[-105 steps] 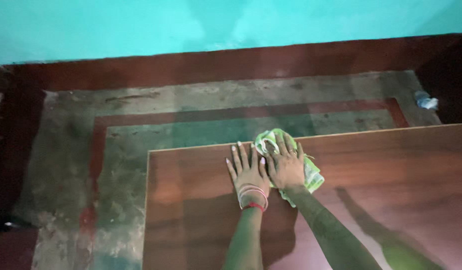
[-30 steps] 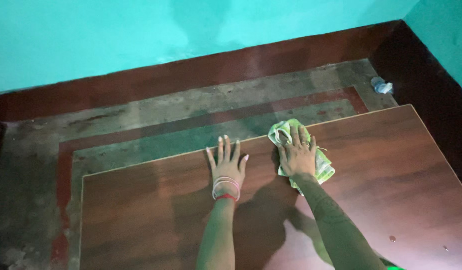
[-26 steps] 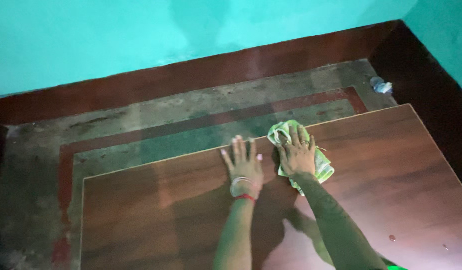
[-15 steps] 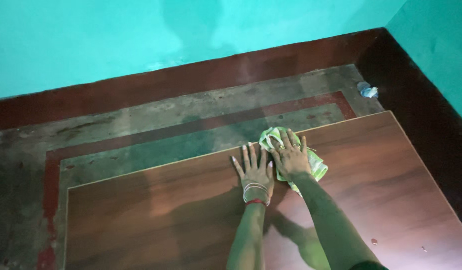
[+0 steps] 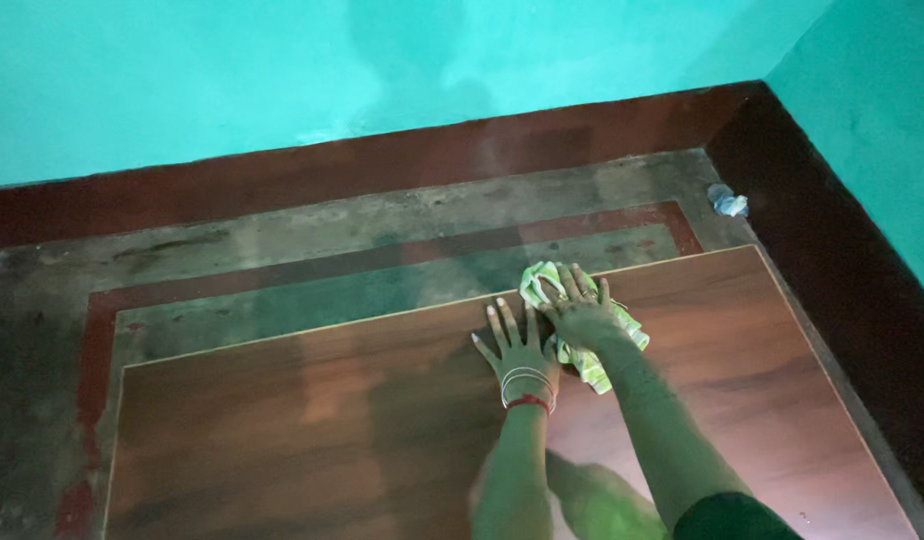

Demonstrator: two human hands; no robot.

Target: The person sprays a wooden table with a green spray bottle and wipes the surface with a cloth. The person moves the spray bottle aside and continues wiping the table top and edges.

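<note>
A large brown wood-grain board [image 5: 282,430] lies flat on the floor. My left hand [image 5: 520,345], with bangles and a red thread at the wrist, rests palm down on the board near its far edge, fingers spread. Right beside it, my right hand [image 5: 580,310] presses flat on a crumpled green and white cloth [image 5: 617,330] that sits at the board's far edge. The two hands touch side by side.
The worn grey floor [image 5: 282,235] has a dark red painted border. A turquoise wall [image 5: 282,70] with a dark red skirting runs behind, meeting a second wall at the right corner. A small crumpled pale scrap [image 5: 727,201] lies near that corner.
My left hand slid right along the board until it met my right hand on the cloth. The view has shifted, so the board shows further left and lower.
</note>
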